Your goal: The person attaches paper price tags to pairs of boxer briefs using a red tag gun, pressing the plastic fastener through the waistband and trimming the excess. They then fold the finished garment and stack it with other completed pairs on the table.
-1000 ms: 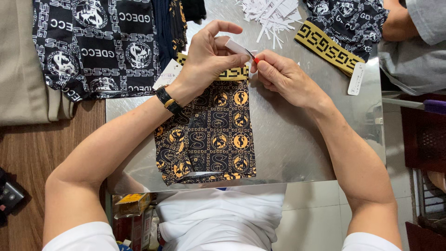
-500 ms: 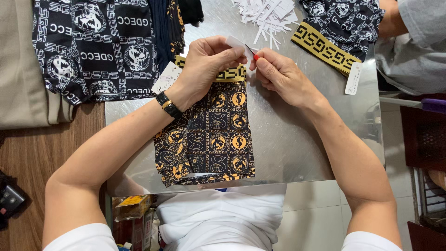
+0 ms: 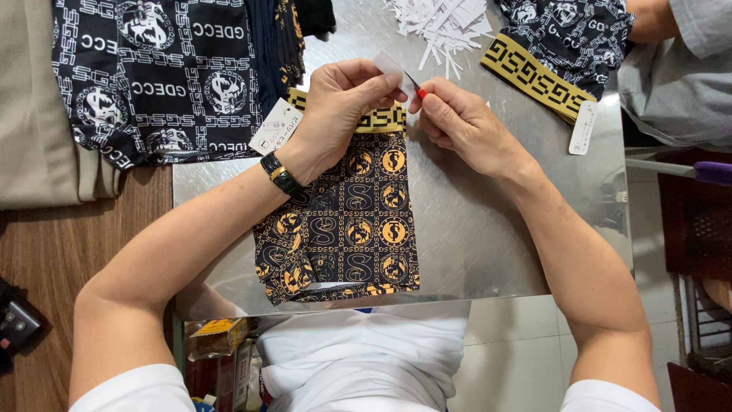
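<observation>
At the far left a beige cloth (image 3: 34, 114) lay over the wooden table (image 3: 46, 259), and beside it a pile of black-and-white patterned garments (image 3: 160, 76) spread onto the steel sheet (image 3: 496, 229). A white size tag (image 3: 274, 127) hung from that pile, just by the left wrist, which wore a black watch (image 3: 280, 174).

The left hand (image 3: 343, 107) was curled closed, thumb and forefinger pinching a small white paper strip (image 3: 390, 65). Under it lay a pair of black-and-gold patterned underwear (image 3: 351, 229), flat on the steel with its yellow waistband away from the person. The left hand rested over that waistband.

Just right of the strip, the right hand (image 3: 465, 126) was closed on a small red-tipped thing (image 3: 420, 93), held against the strip's lower end; it was too small to tell what it was, perhaps a tag pin. The two hands met above the waistband.

Behind them was a heap of white paper strips (image 3: 442, 19). Farther right lay another dark patterned garment (image 3: 557, 42) with a gold band and its own white tag (image 3: 583, 128), next to another person's grey sleeve (image 3: 679, 69).
</observation>
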A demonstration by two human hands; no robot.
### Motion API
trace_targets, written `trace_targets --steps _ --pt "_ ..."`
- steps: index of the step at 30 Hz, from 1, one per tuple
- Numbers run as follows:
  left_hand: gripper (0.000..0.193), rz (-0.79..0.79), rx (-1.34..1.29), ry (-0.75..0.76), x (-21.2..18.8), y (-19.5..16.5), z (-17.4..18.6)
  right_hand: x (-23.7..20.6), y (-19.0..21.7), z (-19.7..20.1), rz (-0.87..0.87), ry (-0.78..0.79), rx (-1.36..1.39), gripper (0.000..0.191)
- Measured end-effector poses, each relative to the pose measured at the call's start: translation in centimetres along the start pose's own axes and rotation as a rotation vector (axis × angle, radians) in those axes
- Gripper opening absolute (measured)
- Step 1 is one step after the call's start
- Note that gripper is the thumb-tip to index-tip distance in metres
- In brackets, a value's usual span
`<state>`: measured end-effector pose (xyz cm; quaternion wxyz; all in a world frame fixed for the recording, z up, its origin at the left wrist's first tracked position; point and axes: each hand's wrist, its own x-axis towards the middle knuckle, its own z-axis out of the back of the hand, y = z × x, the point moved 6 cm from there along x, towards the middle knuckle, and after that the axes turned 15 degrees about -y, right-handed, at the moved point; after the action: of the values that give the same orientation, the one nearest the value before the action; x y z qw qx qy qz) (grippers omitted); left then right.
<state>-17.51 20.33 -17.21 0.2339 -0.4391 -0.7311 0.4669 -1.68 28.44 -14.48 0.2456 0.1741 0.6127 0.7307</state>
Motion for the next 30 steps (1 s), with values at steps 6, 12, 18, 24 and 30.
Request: trace_targets --steps 6,12,18,24,30 --pt "0.012 -0.004 -0.005 0.002 0.0 0.1 0.0 0.0 0.1 -0.1 0.018 -0.025 -0.027 0.029" --pt "0.013 -0.018 0.005 0.007 -0.1 0.0 0.0 0.0 -0.2 -0.2 0.053 -0.052 -0.069 0.031" --pt "0.013 -0.012 -0.004 0.007 -0.1 0.2 0.1 0.1 -0.9 -0.1 0.019 -0.029 0.010 0.032" --pt "0.013 -0.018 -0.002 0.009 0.2 0.2 0.2 0.3 -1.0 0.2 0.023 -0.022 0.009 0.031" --pt "0.013 -0.029 0.027 0.028 0.1 0.1 0.2 0.2 -0.7 0.4 0.025 -0.033 -0.021 0.030"
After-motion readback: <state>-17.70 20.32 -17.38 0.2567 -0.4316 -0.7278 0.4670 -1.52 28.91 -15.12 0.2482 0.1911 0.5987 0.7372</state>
